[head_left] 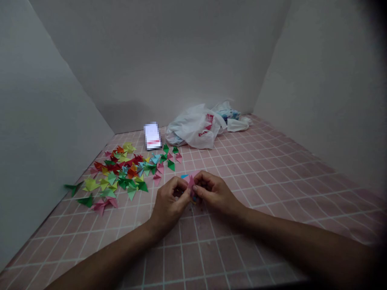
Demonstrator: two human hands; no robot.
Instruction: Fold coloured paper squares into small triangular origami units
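Observation:
My left hand (pixel 169 205) and my right hand (pixel 213 191) meet at the middle of the pink gridded surface (pixel 272 189). Both pinch a small pink folded paper piece (pixel 191 182) between their fingertips. A bit of blue paper (pixel 184 176) shows just behind the fingers. To the left lies a scattered pile of folded paper triangles (pixel 123 171) in green, red, yellow, pink and blue. What the palms hide under the fingers I cannot make out.
A white plastic bag (pixel 196 127) with red print lies at the back, with more crumpled bags (pixel 231 117) beside it. A small white box (pixel 152 137) sits left of the bag. Grey walls close in the left, back and right sides.

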